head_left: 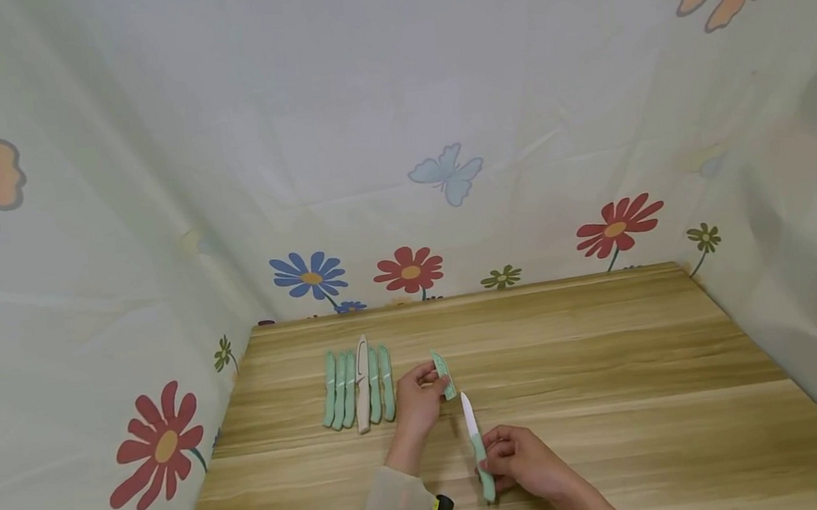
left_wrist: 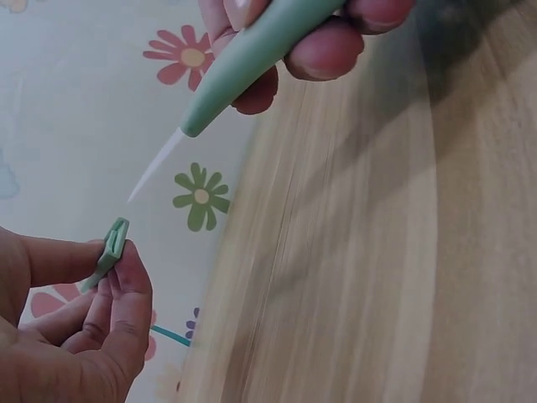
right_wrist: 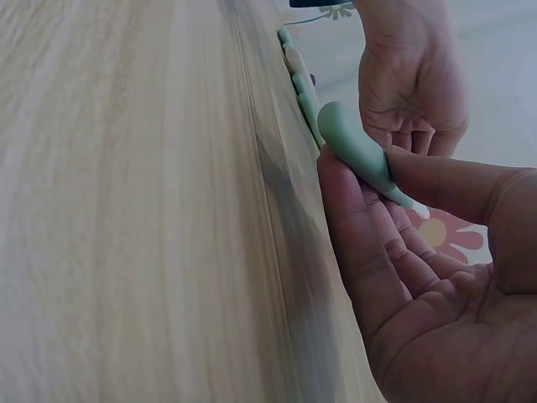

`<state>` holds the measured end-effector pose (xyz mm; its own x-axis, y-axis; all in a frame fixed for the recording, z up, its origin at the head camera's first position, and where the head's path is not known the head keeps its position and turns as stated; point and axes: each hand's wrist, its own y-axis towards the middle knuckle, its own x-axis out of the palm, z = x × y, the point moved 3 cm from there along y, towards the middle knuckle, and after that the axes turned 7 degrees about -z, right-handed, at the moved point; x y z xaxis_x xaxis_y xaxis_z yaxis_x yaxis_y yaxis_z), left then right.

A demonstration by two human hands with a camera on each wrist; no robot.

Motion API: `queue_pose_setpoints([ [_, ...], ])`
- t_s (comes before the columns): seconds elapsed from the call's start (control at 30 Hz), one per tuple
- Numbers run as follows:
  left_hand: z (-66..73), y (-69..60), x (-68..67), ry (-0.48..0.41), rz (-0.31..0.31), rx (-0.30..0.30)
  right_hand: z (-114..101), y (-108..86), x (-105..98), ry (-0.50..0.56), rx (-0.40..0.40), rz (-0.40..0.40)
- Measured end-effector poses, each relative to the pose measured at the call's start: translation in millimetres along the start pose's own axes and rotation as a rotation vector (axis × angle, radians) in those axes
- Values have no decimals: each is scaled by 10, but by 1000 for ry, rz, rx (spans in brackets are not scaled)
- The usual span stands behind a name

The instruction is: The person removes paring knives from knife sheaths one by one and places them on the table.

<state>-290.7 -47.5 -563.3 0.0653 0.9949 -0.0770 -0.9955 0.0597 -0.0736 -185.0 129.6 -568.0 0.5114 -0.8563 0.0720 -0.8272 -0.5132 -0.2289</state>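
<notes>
My right hand (head_left: 532, 461) pinches the green handle of a small knife (head_left: 480, 455), its pale blade bare and pointing away from me. To its left, my left hand (head_left: 419, 400) pinches a green blade sheath (head_left: 443, 372) between thumb and fingers. In the left wrist view the slot of the sheath (left_wrist: 113, 243) faces the blade tip (left_wrist: 143, 185), with a small gap between them. The right wrist view shows thumb and fingers on the green handle (right_wrist: 361, 147); the blade is mostly hidden there.
Left of my hands, several green knives (head_left: 331, 391) lie side by side on the wooden table (head_left: 569, 338), with one beige knife (head_left: 363, 384) among them. A black strap piece (head_left: 442, 509) is at my left wrist. Flower-printed curtains (head_left: 368, 129) surround the table.
</notes>
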Motion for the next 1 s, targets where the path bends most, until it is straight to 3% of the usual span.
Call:
queue_pose_setpoints([
  [0.17,-32,-37,2,32,-11,-14,2,-5,-40,-15,8,20],
  [0.5,-120,-106,21,2,-64,-47,2,13,-62,-24,3,78],
  [1.0,-146,-306,190,-47,-257,-53,13,64,-117,-9,11,258],
])
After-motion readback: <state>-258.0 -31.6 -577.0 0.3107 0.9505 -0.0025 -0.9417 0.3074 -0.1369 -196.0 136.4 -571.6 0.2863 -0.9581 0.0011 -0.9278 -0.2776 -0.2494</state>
